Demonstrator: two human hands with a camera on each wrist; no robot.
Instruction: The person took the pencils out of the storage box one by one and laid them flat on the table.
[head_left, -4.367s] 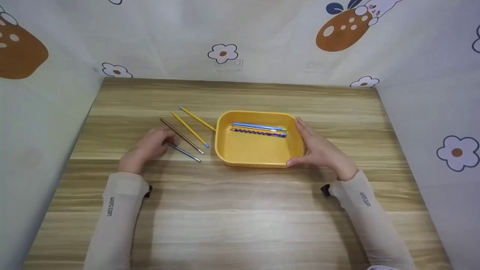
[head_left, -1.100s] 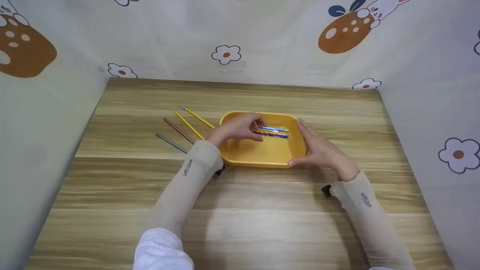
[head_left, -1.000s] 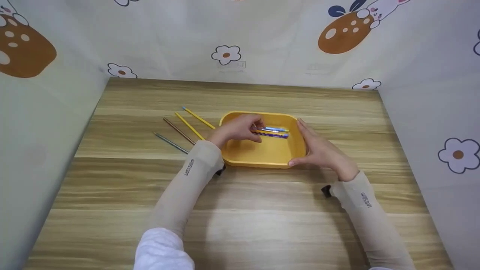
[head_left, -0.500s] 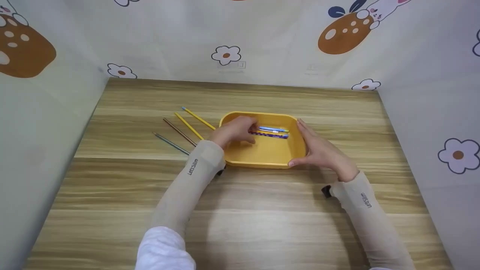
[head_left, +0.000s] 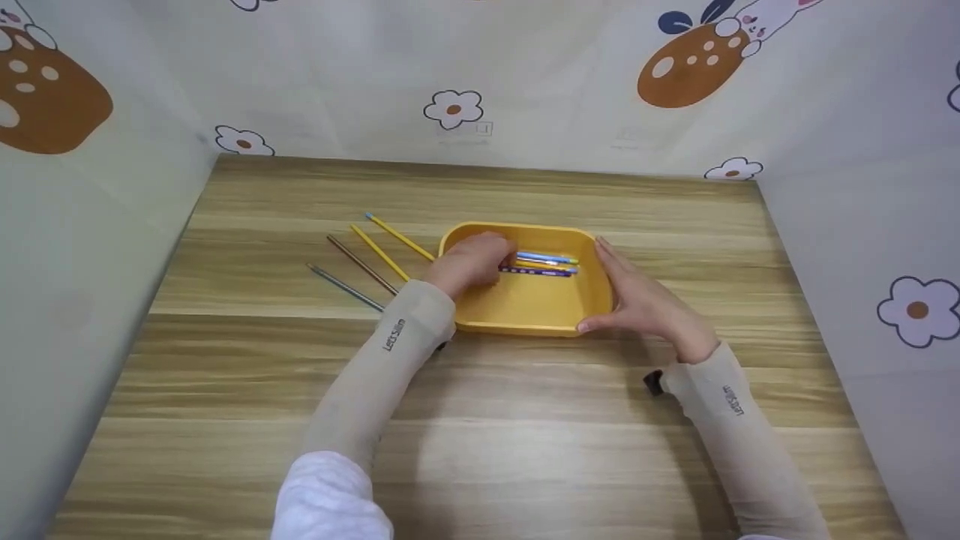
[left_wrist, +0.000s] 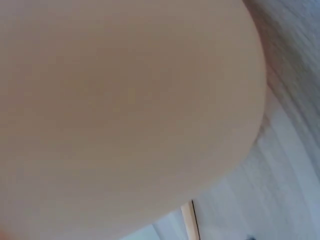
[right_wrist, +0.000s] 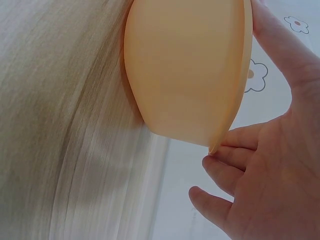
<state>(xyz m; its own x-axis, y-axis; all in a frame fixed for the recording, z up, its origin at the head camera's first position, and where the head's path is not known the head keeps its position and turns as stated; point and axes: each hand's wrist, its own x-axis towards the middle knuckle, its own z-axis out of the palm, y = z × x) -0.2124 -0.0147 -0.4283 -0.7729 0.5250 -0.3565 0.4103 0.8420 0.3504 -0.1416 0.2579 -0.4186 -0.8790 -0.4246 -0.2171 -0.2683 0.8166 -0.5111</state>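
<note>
Left hand has moved from loose pencils into yellow bin | fingertips hidden, cannot tell if pinching | right hand grips bin's end, thumb and fingers spread

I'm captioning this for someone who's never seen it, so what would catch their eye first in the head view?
Probably the bright yellow tray mid-table, with the left hand reaching inside beside several pencils and the right hand holding its right end. Next, four pencils fanned on the wood to its left, then the big orange-brown fruit print on the backdrop at upper right.
</note>
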